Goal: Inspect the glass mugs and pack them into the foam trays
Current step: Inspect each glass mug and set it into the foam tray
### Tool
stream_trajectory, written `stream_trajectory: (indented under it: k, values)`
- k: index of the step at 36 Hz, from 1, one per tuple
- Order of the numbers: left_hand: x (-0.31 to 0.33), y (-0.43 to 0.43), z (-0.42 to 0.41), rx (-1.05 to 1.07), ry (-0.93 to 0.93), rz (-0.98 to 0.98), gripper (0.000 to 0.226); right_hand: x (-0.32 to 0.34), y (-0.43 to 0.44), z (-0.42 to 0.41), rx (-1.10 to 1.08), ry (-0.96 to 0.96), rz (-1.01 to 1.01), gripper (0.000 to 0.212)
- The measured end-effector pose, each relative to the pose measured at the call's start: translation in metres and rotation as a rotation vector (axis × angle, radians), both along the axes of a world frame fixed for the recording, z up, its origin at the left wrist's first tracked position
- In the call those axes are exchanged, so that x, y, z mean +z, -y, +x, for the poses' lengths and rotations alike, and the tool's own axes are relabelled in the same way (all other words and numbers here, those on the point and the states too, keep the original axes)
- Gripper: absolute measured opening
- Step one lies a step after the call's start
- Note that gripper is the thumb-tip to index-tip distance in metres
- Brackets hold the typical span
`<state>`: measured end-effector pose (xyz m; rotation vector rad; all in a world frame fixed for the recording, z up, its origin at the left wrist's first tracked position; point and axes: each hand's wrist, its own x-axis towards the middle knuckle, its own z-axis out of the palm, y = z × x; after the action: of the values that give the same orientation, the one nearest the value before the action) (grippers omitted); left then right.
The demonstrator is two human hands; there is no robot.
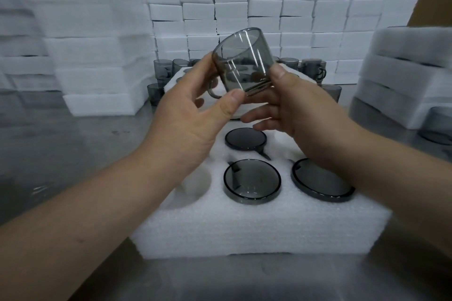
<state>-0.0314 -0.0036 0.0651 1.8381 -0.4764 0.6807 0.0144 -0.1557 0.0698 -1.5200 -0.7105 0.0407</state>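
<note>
Two bare forearms reached in from the near edge of the surface (73,154), a grey metal top. Between them, close to the middle of that near edge, sat a white foam tray (244,227) with round pockets. Three packed mugs (252,179) filled the pockets: one at the tray's front middle, one to its right, and one behind it. Each showed only as a dark grey disc, and it could not be told whether rim or base faced up. The front left pocket (195,183) held nothing.

Above the tray's far half, both hands gripped a smoky glass mug (242,61), lifted clear of the foam. It was tilted, with its open mouth up and away from the person and its handle at the lower left. The left hand (186,115) had its thumb pressed at the mug's base edge and its fingers curled round the far side by the handle. The right hand (300,105) set its thumb on the side wall, with its fingers bent under the base.

Beyond the hands, loose mugs (166,68) stood in clusters toward the far edge, around a second foam tray that was partly hidden. Stacks of foam trays (269,2) formed a wall along the far edge, with more piled at the left and right edges.
</note>
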Motion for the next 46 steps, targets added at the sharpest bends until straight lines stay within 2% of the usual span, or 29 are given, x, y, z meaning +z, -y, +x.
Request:
stream_trajectory:
  k: [4,8,13,16,19,27,32,38,46]
  values:
    - [-0.0014,-0.0007,0.0014,0.011,-0.068,0.064,0.066,0.0006,0.0017,-0.0012,0.025,0.018,0.025,0.032]
    - [-0.0030,-0.0015,0.0039,0.004,-0.127,0.137,0.077,0.0014,0.0034,-0.0015,0.019,0.031,0.035,0.026]
    - [-0.0032,-0.0013,0.0062,0.033,-0.122,0.163,0.074,0.0017,0.0034,-0.0068,-0.043,0.126,0.071,0.024]
    - [-0.0036,0.0003,0.0061,0.094,-0.088,0.055,0.067,0.0016,0.0026,-0.0090,-0.076,0.178,0.099,0.039]
    - [-0.0034,0.0013,0.0056,0.109,-0.057,-0.066,0.049,0.0010,0.0019,-0.0085,-0.105,0.196,0.120,0.044]
    - [-0.0046,-0.0005,0.0052,-0.007,-0.061,-0.052,0.029,-0.0013,-0.0008,-0.0046,-0.203,0.294,-0.015,0.050]
    - [-0.0063,0.0005,0.0072,-0.012,-0.088,-0.072,0.031,-0.0031,0.0007,-0.0007,-0.168,0.320,-0.099,0.051]
    - [-0.0068,-0.0021,0.0088,0.114,-0.053,-0.047,0.028,-0.0031,-0.0013,-0.0029,-0.148,0.268,-0.138,0.042]
    - [-0.0084,-0.0034,0.0086,0.151,-0.038,0.008,0.059,-0.0025,0.0024,-0.0022,-0.215,0.216,-0.112,0.025]
